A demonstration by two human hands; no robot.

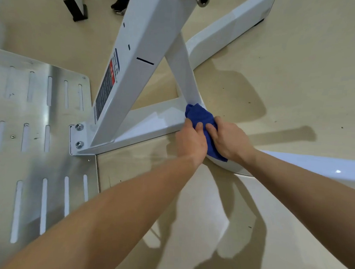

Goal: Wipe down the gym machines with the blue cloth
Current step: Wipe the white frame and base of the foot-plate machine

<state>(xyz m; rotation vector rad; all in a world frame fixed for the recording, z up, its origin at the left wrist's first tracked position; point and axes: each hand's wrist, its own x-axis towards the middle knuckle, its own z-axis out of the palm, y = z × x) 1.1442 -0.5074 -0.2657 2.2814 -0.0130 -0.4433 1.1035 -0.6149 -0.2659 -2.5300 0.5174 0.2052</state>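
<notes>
2 bare forearms reaching in from below; left hand point(190, 143) and right hand point(229, 140) side by side, fingers of both curled round blue cloth point(200, 115), bunched and pressed onto white frame point(152, 121) where low tubes meet near floor. Judged mid-task: this joint under way; labelled upright point(135, 51) and slotted footplate point(40, 132) apparently left.

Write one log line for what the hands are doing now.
step: wiping | left hand: grips blue cloth | right hand: grips blue cloth | spot: low joint of white machine frame
</notes>
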